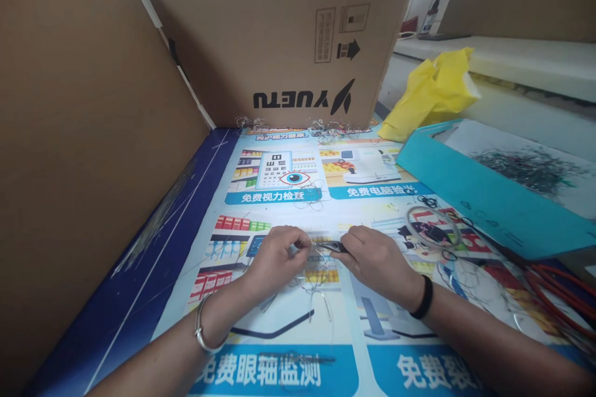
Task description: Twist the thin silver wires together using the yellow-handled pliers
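My left hand [279, 255] is closed in a pinch on a thin metal wire [318, 252], close to the middle of the printed sheet. In my right hand [379, 258] is a small pair of dark-jawed pliers [333, 246], its handles mostly hidden by my fingers. The jaws point left and meet the wire beside my left fingertips; whether they are clamped on it I cannot tell. Below both hands, loose bent wires [321, 301] lie on the sheet. Nearer to me is a bunch of straighter wire pieces [298, 358].
Cardboard panels [298, 31] stand at the back and left. Tangled wires [328, 129] lie along the back panel's foot. To the right are a blue box [470, 205] holding wire pieces [526, 167], a yellow bag [428, 96], a clear ring [459, 237] and red loops [542, 294].
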Demonstrator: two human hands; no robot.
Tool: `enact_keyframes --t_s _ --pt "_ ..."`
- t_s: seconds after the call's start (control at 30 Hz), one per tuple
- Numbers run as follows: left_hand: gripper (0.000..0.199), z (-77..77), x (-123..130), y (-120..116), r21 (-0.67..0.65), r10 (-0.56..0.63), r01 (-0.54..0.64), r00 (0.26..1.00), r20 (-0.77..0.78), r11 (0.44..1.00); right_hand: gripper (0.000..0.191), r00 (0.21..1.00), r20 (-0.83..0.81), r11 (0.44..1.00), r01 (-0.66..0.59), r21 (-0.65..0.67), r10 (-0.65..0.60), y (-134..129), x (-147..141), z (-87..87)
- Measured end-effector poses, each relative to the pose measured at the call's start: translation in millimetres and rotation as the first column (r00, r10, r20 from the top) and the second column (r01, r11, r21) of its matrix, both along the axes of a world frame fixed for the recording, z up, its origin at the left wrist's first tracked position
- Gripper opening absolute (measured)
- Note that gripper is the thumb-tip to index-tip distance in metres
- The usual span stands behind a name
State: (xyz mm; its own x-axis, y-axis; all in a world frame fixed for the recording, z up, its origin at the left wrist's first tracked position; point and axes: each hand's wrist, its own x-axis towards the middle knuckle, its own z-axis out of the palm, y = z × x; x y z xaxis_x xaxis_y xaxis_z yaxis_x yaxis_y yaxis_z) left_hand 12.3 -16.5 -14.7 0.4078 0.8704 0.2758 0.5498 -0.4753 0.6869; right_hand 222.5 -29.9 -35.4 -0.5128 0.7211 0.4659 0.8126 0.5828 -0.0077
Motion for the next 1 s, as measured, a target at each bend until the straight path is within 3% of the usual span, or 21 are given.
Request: enact_keyframes --t_s 0.47,0.77,1.0 --pt "0.009 0.5 -3.3 1.9 -0.107 -0.108 0.108 0.994 0.001 0.988 0.034 0.999 -0.014 0.999 0.039 -0.013 -0.039 -1.5 5.3 -3.0" --pt "0.012 2.6 -2.5 2.8 -0.061 -0.146 0.145 0.989 -0.013 0.988 0.035 0.998 -0.044 0.998 0.05 -0.03 -0.051 -2.3 8.0 -2.6" --pt "0.012 3.5 -1.7 2.8 -0.063 -0.074 0.071 0.996 -0.048 0.995 0.036 0.997 -0.051 0.998 0.053 -0.04 -0.055 -3.5 8.8 -2.3"
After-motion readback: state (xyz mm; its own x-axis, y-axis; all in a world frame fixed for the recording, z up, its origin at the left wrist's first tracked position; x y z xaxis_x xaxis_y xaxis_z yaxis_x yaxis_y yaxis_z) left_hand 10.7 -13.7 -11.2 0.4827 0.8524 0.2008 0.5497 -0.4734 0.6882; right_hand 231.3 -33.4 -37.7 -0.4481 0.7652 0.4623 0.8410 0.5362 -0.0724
